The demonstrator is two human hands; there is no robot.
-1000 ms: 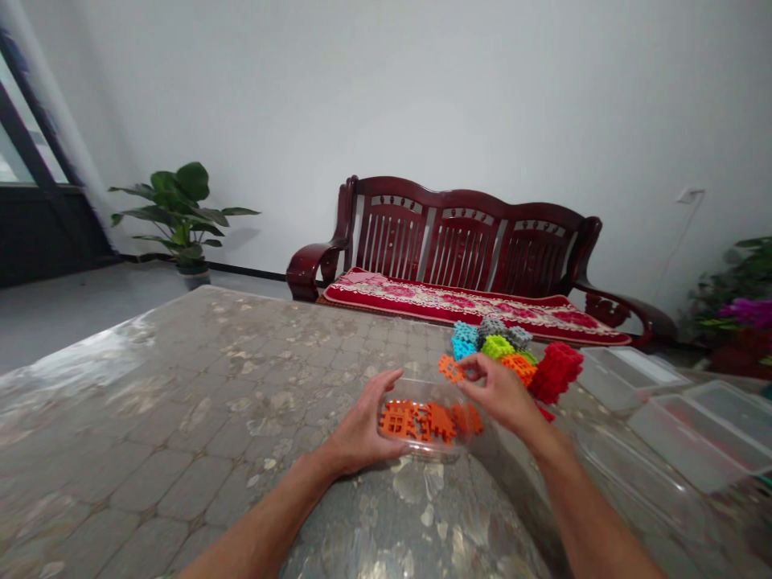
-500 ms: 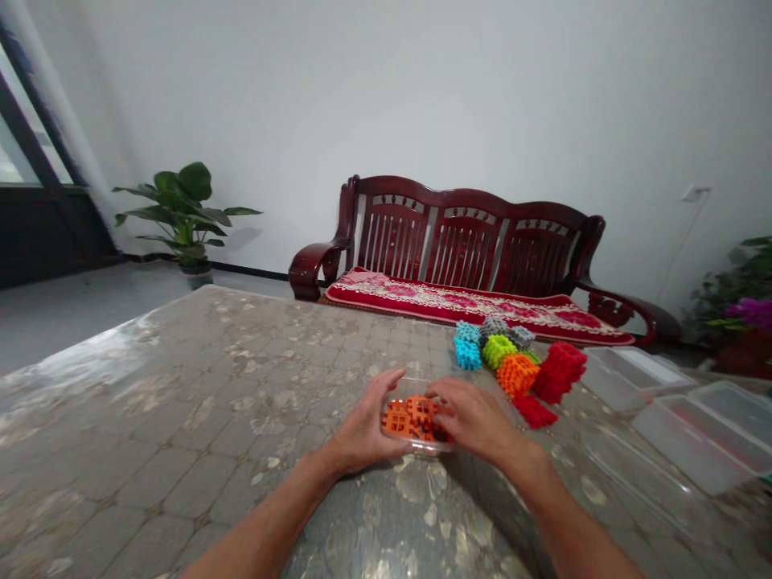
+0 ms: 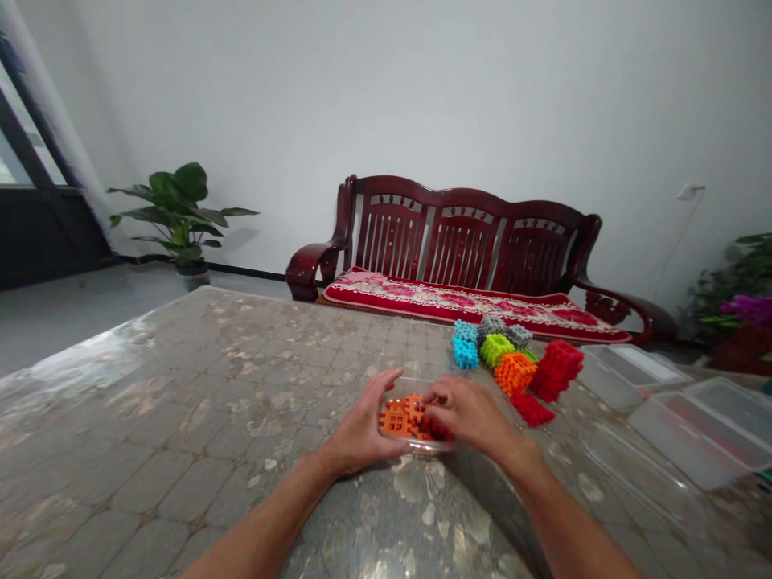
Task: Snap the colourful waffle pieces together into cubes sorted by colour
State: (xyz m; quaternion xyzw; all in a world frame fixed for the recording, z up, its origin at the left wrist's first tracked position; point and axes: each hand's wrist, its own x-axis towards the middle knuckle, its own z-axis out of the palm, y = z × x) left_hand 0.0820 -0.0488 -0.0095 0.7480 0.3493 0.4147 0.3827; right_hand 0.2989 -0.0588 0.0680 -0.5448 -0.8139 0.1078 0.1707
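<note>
A small clear plastic box (image 3: 405, 383) sits on the patterned table (image 3: 199, 418) and holds several flat orange grid pieces (image 3: 400, 416). My left hand (image 3: 360, 428) cups the box's left side, fingers curved around it. My right hand (image 3: 470, 414) lies over the box's right half, fingers bent down onto the orange pieces. Behind and to the right lie clumps of joined pieces: blue (image 3: 465, 351), grey (image 3: 491, 325), green (image 3: 496, 349), orange (image 3: 515, 372) and red (image 3: 558, 370). A loose red piece (image 3: 531, 408) lies just right of my right hand.
Several clear plastic tubs (image 3: 705, 426) stand at the table's right side. Beyond the table are a dark wooden bench with a red cushion (image 3: 458, 301), a potted plant (image 3: 181, 211) at left and flowers (image 3: 748, 310) at far right.
My right hand carried an orange piece from above the clumps down to the box and now rests over its contents. My left hand has stayed on the box.
</note>
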